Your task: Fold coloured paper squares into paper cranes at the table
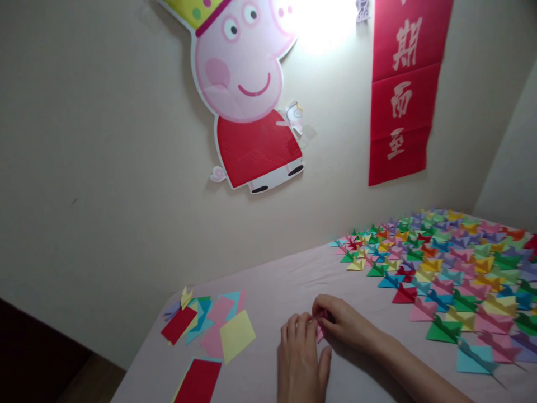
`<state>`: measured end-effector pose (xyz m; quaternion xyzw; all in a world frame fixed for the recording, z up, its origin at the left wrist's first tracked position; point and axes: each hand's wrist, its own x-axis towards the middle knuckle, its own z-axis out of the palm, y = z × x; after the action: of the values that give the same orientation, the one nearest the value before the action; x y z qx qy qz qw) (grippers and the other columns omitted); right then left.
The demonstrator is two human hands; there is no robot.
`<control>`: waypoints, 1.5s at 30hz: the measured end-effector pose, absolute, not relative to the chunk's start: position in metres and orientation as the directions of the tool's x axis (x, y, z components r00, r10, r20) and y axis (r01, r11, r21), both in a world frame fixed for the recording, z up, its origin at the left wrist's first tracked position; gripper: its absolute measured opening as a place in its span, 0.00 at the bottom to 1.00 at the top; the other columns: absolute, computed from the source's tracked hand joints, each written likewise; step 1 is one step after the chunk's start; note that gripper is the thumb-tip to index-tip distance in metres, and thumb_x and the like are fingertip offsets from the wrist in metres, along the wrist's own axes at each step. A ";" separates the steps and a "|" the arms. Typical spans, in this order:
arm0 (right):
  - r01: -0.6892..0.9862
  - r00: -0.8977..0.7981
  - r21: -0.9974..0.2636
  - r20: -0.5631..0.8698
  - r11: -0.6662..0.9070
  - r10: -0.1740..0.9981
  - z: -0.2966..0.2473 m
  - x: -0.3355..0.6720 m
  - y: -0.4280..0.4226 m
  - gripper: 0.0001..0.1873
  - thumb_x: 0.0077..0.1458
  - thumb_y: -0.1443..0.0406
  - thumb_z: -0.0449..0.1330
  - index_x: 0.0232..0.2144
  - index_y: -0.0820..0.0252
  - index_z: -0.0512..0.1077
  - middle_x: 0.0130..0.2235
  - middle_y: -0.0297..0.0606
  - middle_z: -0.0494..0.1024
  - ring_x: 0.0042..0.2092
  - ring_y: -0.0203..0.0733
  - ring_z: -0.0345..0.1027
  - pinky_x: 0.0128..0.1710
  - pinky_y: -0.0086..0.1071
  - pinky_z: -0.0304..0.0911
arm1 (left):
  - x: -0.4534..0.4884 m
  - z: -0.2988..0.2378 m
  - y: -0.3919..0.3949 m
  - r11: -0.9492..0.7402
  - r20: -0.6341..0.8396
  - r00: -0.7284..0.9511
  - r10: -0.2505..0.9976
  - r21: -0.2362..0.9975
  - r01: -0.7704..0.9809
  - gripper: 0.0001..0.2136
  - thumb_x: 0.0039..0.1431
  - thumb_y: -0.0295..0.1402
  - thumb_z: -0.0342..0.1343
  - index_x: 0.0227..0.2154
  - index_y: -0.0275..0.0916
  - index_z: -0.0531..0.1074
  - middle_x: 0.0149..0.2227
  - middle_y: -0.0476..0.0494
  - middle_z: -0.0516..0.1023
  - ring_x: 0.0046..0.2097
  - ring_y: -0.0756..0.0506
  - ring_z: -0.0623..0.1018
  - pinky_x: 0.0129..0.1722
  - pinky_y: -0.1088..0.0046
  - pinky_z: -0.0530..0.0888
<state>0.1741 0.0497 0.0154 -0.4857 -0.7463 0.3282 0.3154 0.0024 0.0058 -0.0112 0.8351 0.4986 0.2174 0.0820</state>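
Observation:
A small piece of folded pink paper [320,334] lies on the bed-like surface between my two hands, mostly covered by fingers. My right hand [342,324] comes in from the right and pinches its far end with thumb and index finger. My left hand [298,355] rests palm down beside it, fingers stretched forward, thumb apart, with the index fingertip at the paper's left edge. The paper's exact folded shape is hidden.
Rows of colourful folded paper cranes [444,330] cover the right side. Loose paper squares, including a yellow sheet [238,337], lie left. Red paper [199,380] sits at the near left, with a yellow folded piece [186,297] farther back. A wall [126,196] rises behind.

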 end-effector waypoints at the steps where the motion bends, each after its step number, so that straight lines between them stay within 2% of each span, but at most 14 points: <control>1: 0.522 -0.330 -0.793 0.151 0.313 0.932 0.015 0.174 0.049 0.09 0.45 0.73 0.54 0.30 0.58 0.70 0.31 0.34 0.74 0.35 0.39 0.67 0.36 0.29 0.60 | 0.003 -0.017 0.003 -0.505 0.267 0.434 0.860 0.328 0.799 0.22 0.60 0.34 0.55 0.58 0.42 0.67 0.60 0.39 0.67 0.60 0.33 0.64 0.60 0.52 0.61; 4: 0.566 -0.314 -0.758 0.165 0.324 0.935 0.018 0.175 0.049 0.09 0.46 0.73 0.54 0.30 0.58 0.70 0.33 0.35 0.75 0.37 0.42 0.67 0.38 0.32 0.60 | 0.009 -0.033 -0.002 -0.482 0.237 0.425 0.874 0.297 0.825 0.26 0.57 0.35 0.59 0.59 0.39 0.66 0.60 0.38 0.68 0.59 0.30 0.65 0.60 0.47 0.60; 8: 0.670 -0.263 -0.660 0.218 0.340 0.940 0.020 0.180 0.050 0.06 0.52 0.70 0.54 0.28 0.57 0.70 0.31 0.36 0.75 0.39 0.44 0.65 0.42 0.36 0.59 | 0.015 -0.044 -0.003 -0.486 0.239 0.431 0.870 0.275 0.829 0.26 0.57 0.34 0.57 0.59 0.39 0.67 0.61 0.39 0.68 0.59 0.29 0.65 0.60 0.45 0.60; 11: 0.717 -0.235 -0.615 0.229 0.328 0.945 0.018 0.184 0.052 0.07 0.54 0.69 0.54 0.25 0.57 0.69 0.31 0.37 0.74 0.38 0.44 0.64 0.44 0.38 0.58 | 0.016 -0.044 -0.003 -0.481 0.248 0.422 0.872 0.274 0.833 0.26 0.57 0.33 0.56 0.60 0.39 0.66 0.62 0.39 0.67 0.59 0.29 0.65 0.60 0.45 0.60; 17: 0.733 -0.195 -0.621 0.203 0.280 0.960 0.017 0.183 0.054 0.13 0.58 0.60 0.56 0.23 0.57 0.71 0.33 0.39 0.74 0.40 0.46 0.64 0.43 0.38 0.58 | 0.019 -0.040 -0.006 -0.469 0.232 0.412 0.881 0.315 0.825 0.26 0.57 0.32 0.55 0.60 0.36 0.66 0.62 0.40 0.66 0.60 0.30 0.64 0.61 0.47 0.59; 25: 0.704 -0.185 -0.656 0.203 0.274 0.962 0.013 0.184 0.056 0.12 0.55 0.67 0.54 0.21 0.58 0.70 0.33 0.38 0.73 0.39 0.45 0.64 0.45 0.39 0.58 | 0.019 -0.034 -0.007 -0.469 0.216 0.419 0.882 0.317 0.824 0.26 0.58 0.32 0.54 0.61 0.36 0.65 0.63 0.39 0.65 0.60 0.30 0.64 0.61 0.45 0.58; 32: 0.679 -0.187 -0.686 0.183 0.262 0.965 0.006 0.189 0.061 0.15 0.59 0.62 0.54 0.22 0.57 0.71 0.34 0.38 0.73 0.40 0.45 0.64 0.45 0.39 0.58 | 0.020 -0.029 -0.008 -0.474 0.207 0.431 0.878 0.255 0.843 0.25 0.58 0.34 0.55 0.59 0.34 0.67 0.63 0.38 0.66 0.60 0.30 0.64 0.61 0.46 0.60; 37: 0.719 -0.195 -0.635 0.206 0.283 0.959 0.005 0.186 0.060 0.14 0.59 0.58 0.56 0.24 0.57 0.72 0.35 0.38 0.74 0.40 0.46 0.64 0.43 0.38 0.58 | 0.017 -0.023 -0.008 -0.495 0.258 0.441 0.859 0.207 0.844 0.25 0.61 0.41 0.53 0.59 0.35 0.68 0.62 0.41 0.67 0.59 0.33 0.67 0.60 0.50 0.64; 45: 0.799 -0.172 -0.534 0.238 0.276 0.956 0.005 0.182 0.057 0.11 0.58 0.64 0.57 0.24 0.57 0.73 0.36 0.40 0.75 0.42 0.47 0.64 0.42 0.39 0.58 | 0.016 -0.008 -0.006 -0.501 0.198 0.464 0.863 0.224 0.836 0.25 0.61 0.42 0.53 0.58 0.35 0.68 0.61 0.41 0.68 0.59 0.33 0.67 0.61 0.49 0.63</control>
<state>0.1824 0.0566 0.0054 -0.5837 -0.7516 0.1451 0.2708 0.0156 -0.0061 -0.0083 0.8543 0.4973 0.1435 0.0477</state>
